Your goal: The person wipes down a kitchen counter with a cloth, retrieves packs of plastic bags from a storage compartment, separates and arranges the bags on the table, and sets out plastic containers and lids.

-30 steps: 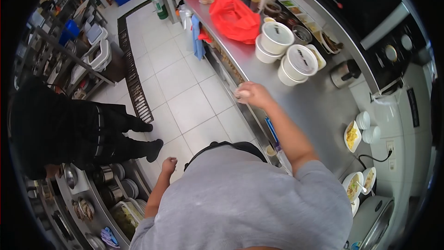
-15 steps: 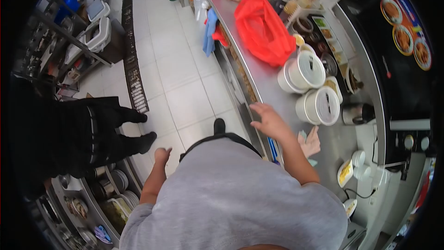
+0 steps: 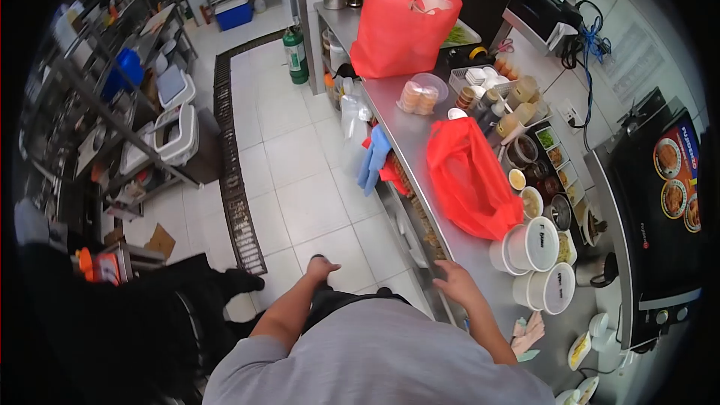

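My left hand (image 3: 321, 267) hangs over the white tiled floor with its thumb held out and nothing in it. Beside the edge of the steel counter (image 3: 409, 129) is my right hand (image 3: 456, 284), fingers apart and holding nothing. The white lidded tubs nearest it, a front pair (image 3: 553, 289) and a rear pair (image 3: 536, 244), bear dark writing on their lids. A slack red bag (image 3: 472, 180) lies just behind them. Farther along the counter stands a full red bag (image 3: 405, 26), near a clear container of round items (image 3: 420, 97).
A person in black (image 3: 161, 322) stands close on my left. Sauce bottles (image 3: 517, 116) and food trays (image 3: 559, 156) line the counter's back, with a black oven (image 3: 656, 202) at right. Ahead are a floor drain (image 3: 234, 202) and a green cylinder (image 3: 295, 56).
My view has tilted up, bringing the full red bag and the far shelves into sight. My left hand has swung forward from beside my body. Both hands stay free of objects.
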Demonstrator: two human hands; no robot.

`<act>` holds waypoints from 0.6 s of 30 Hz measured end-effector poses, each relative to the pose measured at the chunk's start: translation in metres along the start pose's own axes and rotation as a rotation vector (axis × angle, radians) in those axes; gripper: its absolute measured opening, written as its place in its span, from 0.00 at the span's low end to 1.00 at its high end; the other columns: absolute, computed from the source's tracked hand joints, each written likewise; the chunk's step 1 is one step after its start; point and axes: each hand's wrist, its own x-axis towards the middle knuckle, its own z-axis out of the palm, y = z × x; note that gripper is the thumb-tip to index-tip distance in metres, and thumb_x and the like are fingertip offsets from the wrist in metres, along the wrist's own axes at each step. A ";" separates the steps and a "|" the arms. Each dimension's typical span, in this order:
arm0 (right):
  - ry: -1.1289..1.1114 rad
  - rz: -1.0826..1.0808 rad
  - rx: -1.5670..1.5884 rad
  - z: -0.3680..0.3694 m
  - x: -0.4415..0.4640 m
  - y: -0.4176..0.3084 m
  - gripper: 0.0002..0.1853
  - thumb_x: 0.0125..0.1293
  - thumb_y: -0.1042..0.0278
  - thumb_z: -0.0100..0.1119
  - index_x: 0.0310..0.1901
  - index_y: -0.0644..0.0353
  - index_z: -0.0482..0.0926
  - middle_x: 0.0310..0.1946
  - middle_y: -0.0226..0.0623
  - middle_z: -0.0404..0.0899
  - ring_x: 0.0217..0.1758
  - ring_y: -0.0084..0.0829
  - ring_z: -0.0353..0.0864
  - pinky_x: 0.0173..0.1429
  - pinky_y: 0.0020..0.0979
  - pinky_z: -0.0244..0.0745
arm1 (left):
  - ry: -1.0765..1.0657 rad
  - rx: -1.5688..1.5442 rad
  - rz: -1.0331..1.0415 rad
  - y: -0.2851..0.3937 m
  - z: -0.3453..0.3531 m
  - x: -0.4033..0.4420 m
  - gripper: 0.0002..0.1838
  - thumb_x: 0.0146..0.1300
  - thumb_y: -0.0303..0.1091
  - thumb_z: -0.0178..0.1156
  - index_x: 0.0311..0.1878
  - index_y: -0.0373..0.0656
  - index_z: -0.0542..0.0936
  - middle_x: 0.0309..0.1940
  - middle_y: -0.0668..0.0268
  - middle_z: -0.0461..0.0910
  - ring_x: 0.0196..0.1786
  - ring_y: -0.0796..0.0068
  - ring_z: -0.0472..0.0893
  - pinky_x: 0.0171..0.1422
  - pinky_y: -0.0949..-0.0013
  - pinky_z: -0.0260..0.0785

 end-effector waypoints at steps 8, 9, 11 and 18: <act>-0.189 0.226 0.118 0.097 0.045 -0.023 0.24 0.57 0.61 0.64 0.57 0.54 0.74 0.49 0.43 0.79 0.52 0.39 0.78 0.57 0.36 0.73 | -0.291 0.052 0.091 -0.048 0.012 0.182 0.38 0.59 0.69 0.50 0.40 0.35 0.82 0.44 0.48 0.81 0.52 0.53 0.78 0.57 0.54 0.67; -0.216 0.234 0.122 0.114 0.045 -0.012 0.24 0.58 0.61 0.64 0.57 0.53 0.74 0.49 0.42 0.79 0.52 0.40 0.79 0.56 0.36 0.73 | -0.432 -0.076 0.091 -0.052 0.021 0.201 0.39 0.61 0.69 0.48 0.43 0.35 0.81 0.44 0.48 0.81 0.51 0.52 0.78 0.58 0.54 0.67; -0.231 0.290 0.214 0.146 0.044 0.012 0.24 0.59 0.63 0.64 0.57 0.54 0.74 0.50 0.41 0.79 0.52 0.37 0.78 0.55 0.34 0.73 | -0.310 -0.134 0.051 -0.039 0.047 0.222 0.40 0.62 0.66 0.48 0.50 0.30 0.76 0.52 0.46 0.76 0.58 0.52 0.74 0.61 0.55 0.65; -0.353 0.604 0.344 0.211 0.030 0.088 0.22 0.60 0.65 0.62 0.58 0.54 0.74 0.51 0.40 0.78 0.53 0.34 0.78 0.56 0.34 0.72 | -0.638 -0.796 -0.264 0.076 0.176 0.243 0.52 0.58 0.74 0.42 0.70 0.36 0.55 0.71 0.50 0.55 0.73 0.54 0.53 0.73 0.52 0.45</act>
